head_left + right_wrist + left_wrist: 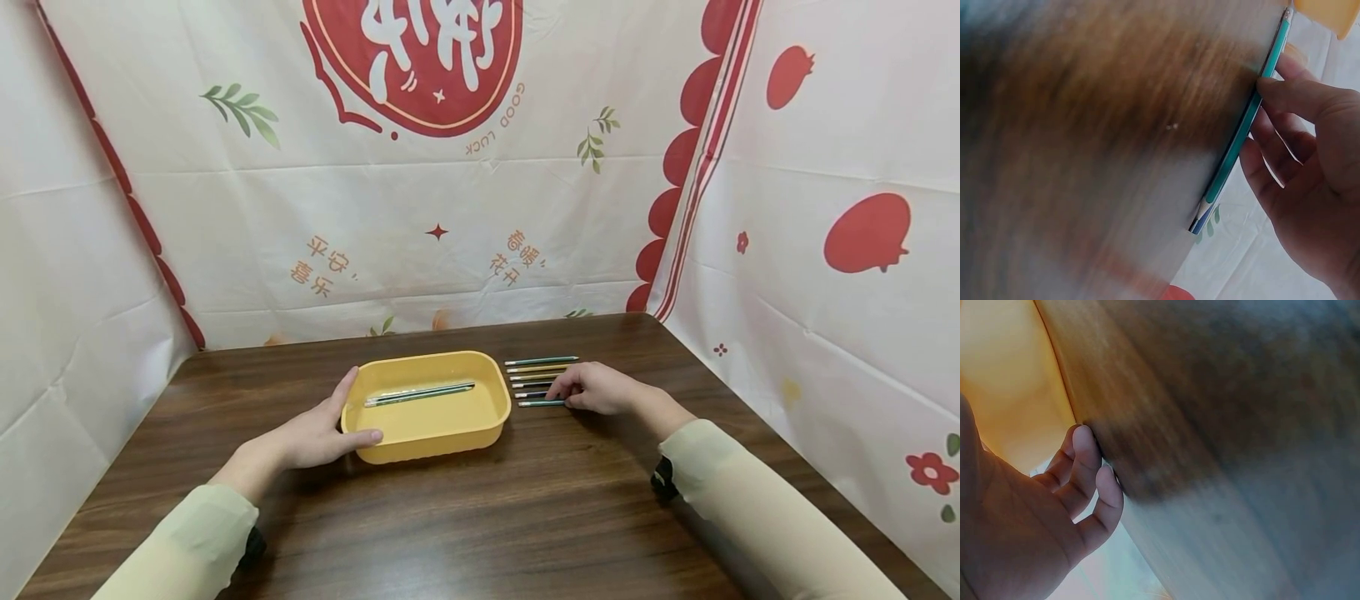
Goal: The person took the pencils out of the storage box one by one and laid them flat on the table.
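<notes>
A yellow plastic tray (427,446) stands on the table with green pencils (420,394) lying inside it. Around its left near corner my left hand (318,432) is spread, the thumb on the near rim and the fingers along the left side; the left wrist view shows those fingers loosely bent by the table top. To the tray's right, several pencils (534,377) lie in a row, white ends leftward. My right hand (600,388) pinches the nearest one, a green pencil (1235,140), between thumb and fingers. Its sharpened tip shows in the right wrist view.
The dark wood table (450,525) extends in front of the tray. Behind it hangs a white printed cloth (420,192) with red and green designs, and a similar cloth (832,317) lines the right side.
</notes>
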### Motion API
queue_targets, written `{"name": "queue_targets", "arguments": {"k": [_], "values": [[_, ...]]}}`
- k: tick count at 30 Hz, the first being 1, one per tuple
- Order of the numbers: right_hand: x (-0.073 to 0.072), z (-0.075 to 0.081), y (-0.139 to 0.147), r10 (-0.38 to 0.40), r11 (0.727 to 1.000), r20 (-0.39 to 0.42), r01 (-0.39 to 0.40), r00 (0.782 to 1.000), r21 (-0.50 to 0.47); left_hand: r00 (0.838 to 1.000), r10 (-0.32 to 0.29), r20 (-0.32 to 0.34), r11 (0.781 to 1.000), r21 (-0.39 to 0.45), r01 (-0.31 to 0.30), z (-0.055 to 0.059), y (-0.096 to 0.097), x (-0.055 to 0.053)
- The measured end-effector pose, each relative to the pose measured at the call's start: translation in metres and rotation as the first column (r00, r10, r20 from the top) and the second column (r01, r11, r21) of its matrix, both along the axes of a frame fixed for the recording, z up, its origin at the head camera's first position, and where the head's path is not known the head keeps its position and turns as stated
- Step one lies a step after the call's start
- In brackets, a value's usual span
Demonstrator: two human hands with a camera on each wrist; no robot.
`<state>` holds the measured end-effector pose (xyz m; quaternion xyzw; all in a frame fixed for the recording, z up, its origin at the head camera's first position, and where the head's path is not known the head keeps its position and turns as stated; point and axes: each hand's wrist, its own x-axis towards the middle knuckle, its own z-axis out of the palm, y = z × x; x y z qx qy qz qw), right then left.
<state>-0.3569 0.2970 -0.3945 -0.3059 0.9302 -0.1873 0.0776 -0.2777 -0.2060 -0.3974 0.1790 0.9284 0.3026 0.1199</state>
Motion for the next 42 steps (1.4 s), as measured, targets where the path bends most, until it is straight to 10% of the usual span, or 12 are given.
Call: {"name": "queue_targets", "arguments": {"k": [24, 42], "values": [[0.003, 0.003, -0.004, -0.013, 1.0, -0.016, 0.013, 1.0, -0.002, 1.0, 0.0, -0.002, 1.0, 0.004, 0.0, -0.002, -0.001, -0.001], [0.005, 0.031, -0.042, 0.025, 0.983, -0.028, -0.029, 0.999, -0.18, 1.0, 0.0, -0.005, 1.0, 0.002, 0.0, -0.003, -0.003, -0.003]]}}
